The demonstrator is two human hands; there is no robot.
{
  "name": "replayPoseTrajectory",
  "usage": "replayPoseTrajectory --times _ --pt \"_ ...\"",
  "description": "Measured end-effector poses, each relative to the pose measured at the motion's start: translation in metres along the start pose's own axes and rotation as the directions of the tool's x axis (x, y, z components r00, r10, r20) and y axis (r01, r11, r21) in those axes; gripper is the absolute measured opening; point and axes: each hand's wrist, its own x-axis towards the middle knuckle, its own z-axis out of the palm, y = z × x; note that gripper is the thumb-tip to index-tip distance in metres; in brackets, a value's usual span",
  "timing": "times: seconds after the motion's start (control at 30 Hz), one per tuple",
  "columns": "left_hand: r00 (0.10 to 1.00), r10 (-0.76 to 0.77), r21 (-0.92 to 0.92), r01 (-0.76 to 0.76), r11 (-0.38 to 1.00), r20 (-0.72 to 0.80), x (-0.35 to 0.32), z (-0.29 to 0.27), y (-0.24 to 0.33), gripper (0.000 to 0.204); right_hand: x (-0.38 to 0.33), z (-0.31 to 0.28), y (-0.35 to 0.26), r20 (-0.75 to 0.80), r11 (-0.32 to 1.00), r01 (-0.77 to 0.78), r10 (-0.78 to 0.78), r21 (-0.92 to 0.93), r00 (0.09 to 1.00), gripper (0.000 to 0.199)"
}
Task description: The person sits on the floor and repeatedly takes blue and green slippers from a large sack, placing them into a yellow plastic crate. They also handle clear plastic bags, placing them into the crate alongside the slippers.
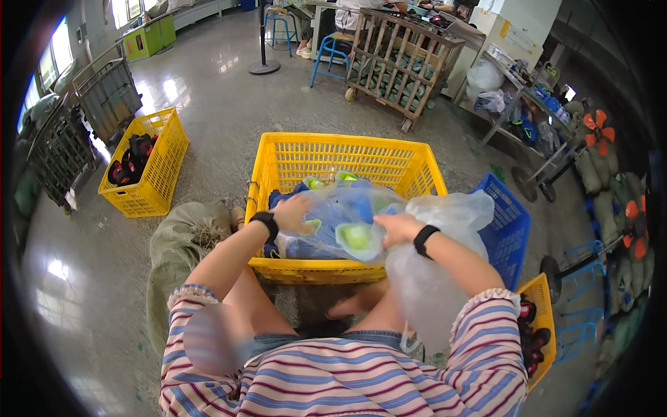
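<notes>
Over yellow crate: left hand and right hand each grasping a clear bag of blue-green items; seemingly part-lifted, not emptied.

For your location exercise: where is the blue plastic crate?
In the head view, the blue plastic crate stands on the person's right, against the big yellow plastic basket.

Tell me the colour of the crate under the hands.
Yellow; the crate shows best in the head view.

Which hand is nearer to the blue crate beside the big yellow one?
Right. The right hand grips the clear plastic bag toward the side where the blue crate stands; the left hand holds the bag's far side, over the yellow crate.
</notes>
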Motion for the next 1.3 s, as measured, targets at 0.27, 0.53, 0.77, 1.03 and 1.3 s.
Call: replayPoseTrajectory --times 0.27,0.53,0.77,1.03,1.3 --pt "0.991 -0.131 0.180 0.132 0.975 -0.017 0.006 0.035 -0.013 0.055 0.029 0.030 0.011 -0.352 0.964 -0.100 0.006 -0.248 0.936 0.013" --pt "0.906 0.011 0.352 0.154 0.923 -0.423 0.008 -0.046 0.017 0.018 -0.042 -0.091 0.041 -0.739 0.955 -0.295 0.170 -0.041 0.652 0.013" --pt "0.356 0.194 0.276 0.196 0.941 -0.914 -0.030 -0.228 0.084 0.013 -0.127 -0.239 0.034 -0.967 0.942 -0.327 0.010 -0.076 0.254 0.014" --pt "0.634 0.037 0.285 0.294 0.912 -0.773 -0.036 -0.218 0.072 0.016 -0.133 -0.233 -0.006 -0.954 0.966 -0.202 -0.096 -0.158 0.285 0.012" --pt "0.392 -0.194 -0.299 -0.229 0.926 -0.899 -0.072 -0.259 0.099 0.014 -0.133 -0.237 -0.022 -0.973 0.987 -0.080 -0.121 -0.139 0.196 0.011"
